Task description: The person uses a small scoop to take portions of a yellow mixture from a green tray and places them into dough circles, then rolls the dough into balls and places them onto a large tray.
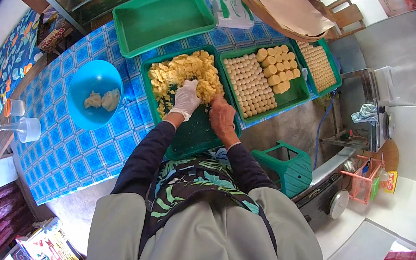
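A green tray [188, 140] lies in front of me with crumbly yellow dough [179, 67] heaped in its far half. My left hand [187, 100], in a thin white glove, reaches into the dough with its fingers stretched out against a clump. Beside it on the right, my bare right hand [222, 115] is closed in a fist at the dough's edge. What it grips, if anything, is hidden under the fingers. Loose crumbs are scattered on the tray's bottom near my left wrist.
Right of me, a second green tray [289, 97] holds rows of small dough balls [248, 83] and thicker pale cylinders [279, 66]. Farther right is another filled tray [319, 66]. A green tray [125, 40] stands behind, a blue bowl [77, 107] left, a green stool [287, 167] right.
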`<state>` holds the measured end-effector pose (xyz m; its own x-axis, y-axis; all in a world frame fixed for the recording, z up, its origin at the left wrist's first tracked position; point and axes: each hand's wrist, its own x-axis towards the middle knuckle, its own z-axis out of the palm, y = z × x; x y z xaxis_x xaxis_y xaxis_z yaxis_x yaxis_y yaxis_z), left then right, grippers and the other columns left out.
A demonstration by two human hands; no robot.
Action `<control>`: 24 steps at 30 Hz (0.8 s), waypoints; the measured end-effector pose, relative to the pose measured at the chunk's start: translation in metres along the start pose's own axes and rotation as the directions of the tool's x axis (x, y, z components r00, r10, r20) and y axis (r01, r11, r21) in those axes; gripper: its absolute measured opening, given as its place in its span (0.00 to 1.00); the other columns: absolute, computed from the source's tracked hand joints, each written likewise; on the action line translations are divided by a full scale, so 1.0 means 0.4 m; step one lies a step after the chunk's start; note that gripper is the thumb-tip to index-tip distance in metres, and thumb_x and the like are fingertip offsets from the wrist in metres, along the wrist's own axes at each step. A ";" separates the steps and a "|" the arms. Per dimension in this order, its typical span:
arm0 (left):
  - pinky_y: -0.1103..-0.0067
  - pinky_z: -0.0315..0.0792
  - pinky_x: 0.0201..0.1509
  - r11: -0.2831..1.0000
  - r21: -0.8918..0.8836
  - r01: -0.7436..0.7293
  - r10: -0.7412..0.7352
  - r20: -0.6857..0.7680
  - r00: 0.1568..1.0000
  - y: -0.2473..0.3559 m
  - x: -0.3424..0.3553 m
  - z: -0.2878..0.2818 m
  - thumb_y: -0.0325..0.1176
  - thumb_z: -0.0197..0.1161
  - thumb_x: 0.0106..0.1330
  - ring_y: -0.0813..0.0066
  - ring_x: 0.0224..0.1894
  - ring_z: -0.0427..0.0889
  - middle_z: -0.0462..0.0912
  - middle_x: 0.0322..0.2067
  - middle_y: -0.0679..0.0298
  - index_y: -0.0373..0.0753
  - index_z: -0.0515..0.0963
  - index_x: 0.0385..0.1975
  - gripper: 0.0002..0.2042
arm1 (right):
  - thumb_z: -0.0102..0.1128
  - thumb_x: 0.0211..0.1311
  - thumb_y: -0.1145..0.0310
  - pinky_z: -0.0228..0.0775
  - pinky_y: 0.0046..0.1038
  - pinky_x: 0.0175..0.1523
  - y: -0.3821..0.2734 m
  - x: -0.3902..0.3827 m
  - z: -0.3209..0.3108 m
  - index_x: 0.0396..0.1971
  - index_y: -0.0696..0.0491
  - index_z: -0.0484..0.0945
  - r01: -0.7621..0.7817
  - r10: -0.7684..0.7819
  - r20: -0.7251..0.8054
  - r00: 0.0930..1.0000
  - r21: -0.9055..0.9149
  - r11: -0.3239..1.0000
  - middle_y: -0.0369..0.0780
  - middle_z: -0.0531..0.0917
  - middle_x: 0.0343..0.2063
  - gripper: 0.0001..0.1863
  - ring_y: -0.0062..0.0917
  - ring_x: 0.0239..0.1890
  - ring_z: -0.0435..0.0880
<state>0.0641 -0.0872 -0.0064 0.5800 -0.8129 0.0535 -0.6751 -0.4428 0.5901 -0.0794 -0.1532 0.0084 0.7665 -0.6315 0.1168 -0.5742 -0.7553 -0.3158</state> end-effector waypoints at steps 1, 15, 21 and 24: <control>0.62 0.74 0.43 0.998 -0.061 -0.005 0.004 -0.018 1.000 0.014 -0.012 -0.010 0.33 0.69 0.47 0.46 0.40 0.79 0.77 0.37 0.45 0.34 0.73 0.48 0.25 | 0.58 0.54 0.73 0.75 0.37 0.29 0.004 -0.005 0.005 0.38 0.58 0.69 -0.010 0.010 0.003 1.000 -0.005 1.000 0.47 0.82 0.24 0.12 0.41 0.26 0.84; 0.67 0.74 0.39 0.935 -0.314 0.168 -0.241 -0.209 0.948 -0.041 -0.050 0.033 0.28 0.63 0.47 0.53 0.34 0.81 0.81 0.27 0.52 0.36 0.78 0.29 0.09 | 0.56 0.53 0.77 0.73 0.41 0.31 -0.028 -0.004 -0.097 0.58 0.63 0.65 0.129 -0.134 0.141 0.981 0.048 0.990 0.47 0.79 0.22 0.29 0.41 0.26 0.81; 0.65 0.73 0.44 0.883 -0.366 0.295 -0.345 -0.079 0.935 -0.017 -0.035 0.021 0.26 0.63 0.51 0.48 0.39 0.81 0.81 0.32 0.49 0.36 0.74 0.39 0.14 | 0.50 0.58 0.73 0.72 0.43 0.36 0.001 0.032 -0.070 0.67 0.47 0.60 0.054 -0.094 0.251 0.964 0.162 0.985 0.49 0.82 0.33 0.33 0.45 0.33 0.82; 0.66 0.72 0.50 0.871 -0.385 0.305 -0.351 -0.054 0.935 -0.013 -0.049 0.024 0.30 0.66 0.52 0.47 0.46 0.79 0.80 0.41 0.45 0.34 0.71 0.47 0.21 | 0.45 0.66 0.68 0.73 0.41 0.45 -0.037 0.043 -0.073 0.63 0.49 0.63 0.078 -0.150 0.377 0.914 0.200 0.977 0.49 0.79 0.49 0.25 0.43 0.46 0.81</control>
<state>0.0517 -0.0725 -0.0184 0.8036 -0.5842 -0.1140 -0.2358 -0.4883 0.8402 -0.0662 -0.1580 0.0428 0.8950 -0.3982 -0.2009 -0.4439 -0.7519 -0.4874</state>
